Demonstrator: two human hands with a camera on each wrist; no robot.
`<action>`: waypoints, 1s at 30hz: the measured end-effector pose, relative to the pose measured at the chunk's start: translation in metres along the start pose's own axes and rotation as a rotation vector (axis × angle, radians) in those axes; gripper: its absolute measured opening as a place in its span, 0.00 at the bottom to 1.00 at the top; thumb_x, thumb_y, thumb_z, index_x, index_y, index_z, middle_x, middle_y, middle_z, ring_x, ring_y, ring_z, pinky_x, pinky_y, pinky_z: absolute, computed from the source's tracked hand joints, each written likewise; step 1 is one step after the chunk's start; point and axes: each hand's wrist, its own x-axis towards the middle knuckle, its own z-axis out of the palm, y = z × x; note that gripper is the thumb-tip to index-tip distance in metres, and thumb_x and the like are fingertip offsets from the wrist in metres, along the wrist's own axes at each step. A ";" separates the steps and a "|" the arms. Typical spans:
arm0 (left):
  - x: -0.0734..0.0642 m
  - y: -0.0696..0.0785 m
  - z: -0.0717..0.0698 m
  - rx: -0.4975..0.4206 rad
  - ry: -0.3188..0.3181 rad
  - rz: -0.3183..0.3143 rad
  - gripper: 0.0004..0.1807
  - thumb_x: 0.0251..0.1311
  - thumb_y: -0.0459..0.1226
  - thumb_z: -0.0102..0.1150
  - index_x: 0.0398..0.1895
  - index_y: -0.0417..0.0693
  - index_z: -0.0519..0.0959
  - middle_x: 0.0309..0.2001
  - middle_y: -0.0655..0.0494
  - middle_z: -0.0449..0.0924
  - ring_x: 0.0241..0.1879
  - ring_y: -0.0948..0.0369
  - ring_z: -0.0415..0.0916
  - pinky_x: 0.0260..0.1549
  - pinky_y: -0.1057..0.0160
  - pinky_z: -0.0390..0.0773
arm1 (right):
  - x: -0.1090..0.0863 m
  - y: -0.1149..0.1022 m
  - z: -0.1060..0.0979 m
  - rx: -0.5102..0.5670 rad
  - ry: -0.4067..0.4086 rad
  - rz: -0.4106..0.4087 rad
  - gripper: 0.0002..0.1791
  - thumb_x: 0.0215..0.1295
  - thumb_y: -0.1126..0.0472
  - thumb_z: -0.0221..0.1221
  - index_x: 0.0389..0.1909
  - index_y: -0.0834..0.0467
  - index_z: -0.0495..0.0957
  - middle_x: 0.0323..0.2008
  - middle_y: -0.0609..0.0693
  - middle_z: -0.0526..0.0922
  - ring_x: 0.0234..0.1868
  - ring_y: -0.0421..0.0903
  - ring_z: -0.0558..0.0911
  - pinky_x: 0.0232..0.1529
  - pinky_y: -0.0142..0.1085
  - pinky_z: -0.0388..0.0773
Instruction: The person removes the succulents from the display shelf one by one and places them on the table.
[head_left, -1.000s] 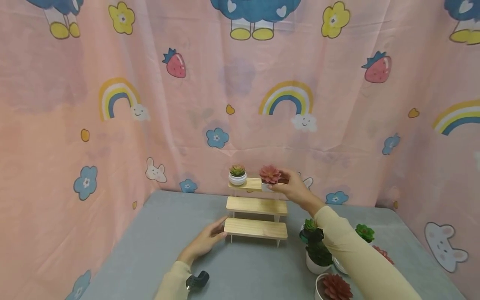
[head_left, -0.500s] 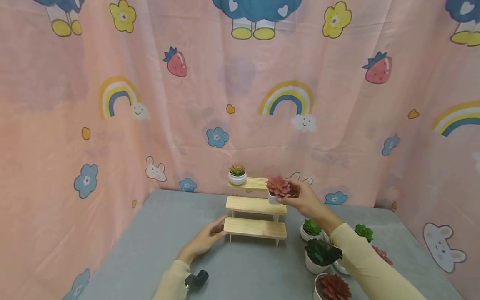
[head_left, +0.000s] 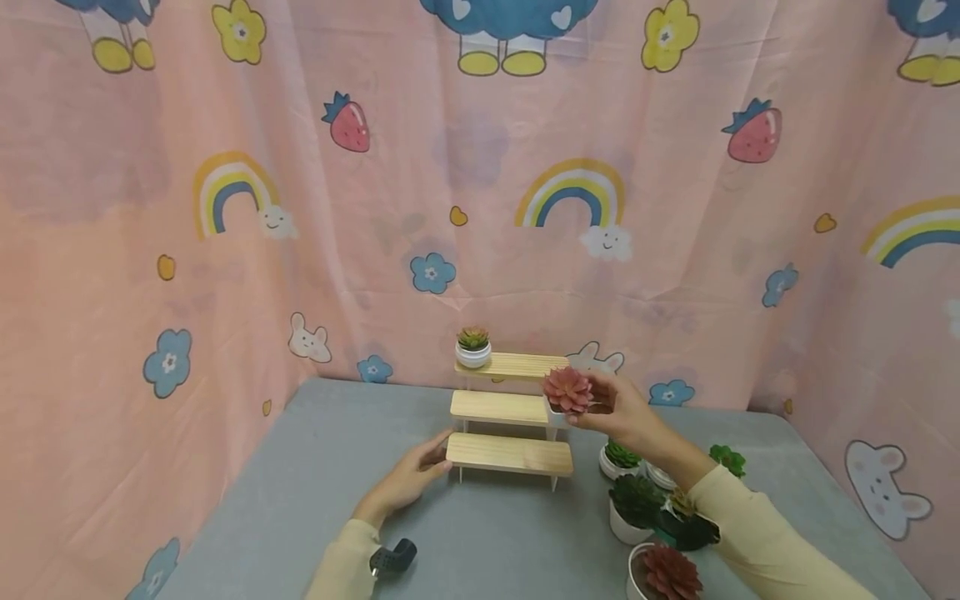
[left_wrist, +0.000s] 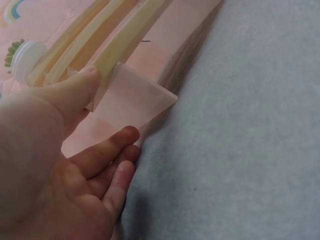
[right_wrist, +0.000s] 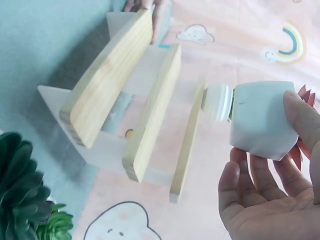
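My right hand holds a small potted succulent with pink-red leaves by its white square pot, thumb on one side and fingers on the other. It is raised at the right end of the three-tier wooden stand, overlapping the middle tier in the head view. My left hand rests at the left end of the lowest tier. In the left wrist view its thumb lies against the board's end, and the loosely extended fingers are beside the pale side panel. A green-and-orange succulent in a round white pot stands on the top tier's left.
Several potted succulents stand on the grey table at the right, among them a dark green one, a dark red one and a green one. A patterned pink cloth hangs behind the stand.
My right hand has lifted the pink-red succulent off the top tier's right and brought it down and to the right, toward the middle tier's end. The left hand stays at the stand.
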 end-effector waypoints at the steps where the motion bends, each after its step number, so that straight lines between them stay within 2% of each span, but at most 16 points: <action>1: 0.000 0.000 0.000 0.001 0.000 0.000 0.34 0.75 0.42 0.52 0.80 0.48 0.56 0.70 0.35 0.70 0.70 0.39 0.68 0.69 0.37 0.67 | -0.003 -0.001 -0.001 -0.005 -0.001 0.004 0.33 0.64 0.69 0.66 0.69 0.70 0.66 0.57 0.70 0.78 0.47 0.31 0.82 0.46 0.26 0.83; 7: -0.001 0.003 -0.001 0.001 0.008 -0.005 0.34 0.75 0.43 0.53 0.80 0.47 0.57 0.70 0.36 0.70 0.70 0.39 0.68 0.69 0.37 0.67 | -0.020 -0.004 -0.008 -0.001 -0.001 0.008 0.33 0.65 0.68 0.65 0.70 0.69 0.66 0.57 0.65 0.79 0.48 0.32 0.83 0.46 0.28 0.84; 14: -0.002 0.004 0.000 0.012 0.014 -0.006 0.33 0.75 0.44 0.52 0.80 0.49 0.57 0.70 0.36 0.70 0.70 0.39 0.68 0.69 0.37 0.68 | -0.042 -0.005 -0.015 -0.024 0.016 0.034 0.33 0.67 0.66 0.65 0.69 0.71 0.65 0.57 0.64 0.79 0.48 0.34 0.83 0.46 0.29 0.84; 22: 0.000 0.001 0.001 0.034 0.010 -0.001 0.34 0.75 0.46 0.52 0.80 0.50 0.58 0.69 0.35 0.72 0.70 0.39 0.69 0.69 0.37 0.68 | -0.065 0.000 -0.023 -0.054 0.023 0.055 0.33 0.67 0.64 0.65 0.69 0.70 0.66 0.53 0.42 0.81 0.49 0.33 0.82 0.45 0.30 0.84; 27: 0.001 -0.001 0.000 0.031 0.005 -0.001 0.34 0.75 0.46 0.52 0.80 0.51 0.57 0.70 0.36 0.70 0.70 0.39 0.68 0.69 0.37 0.67 | -0.078 0.005 -0.026 -0.067 0.025 0.075 0.32 0.67 0.64 0.65 0.68 0.70 0.67 0.50 0.33 0.80 0.48 0.34 0.82 0.44 0.31 0.84; 30: 0.000 0.000 0.000 0.030 0.008 -0.001 0.34 0.75 0.46 0.52 0.80 0.50 0.57 0.71 0.35 0.69 0.71 0.38 0.67 0.69 0.37 0.67 | -0.086 0.009 -0.028 -0.078 0.042 0.083 0.32 0.67 0.65 0.65 0.68 0.71 0.66 0.51 0.32 0.80 0.48 0.33 0.82 0.44 0.31 0.84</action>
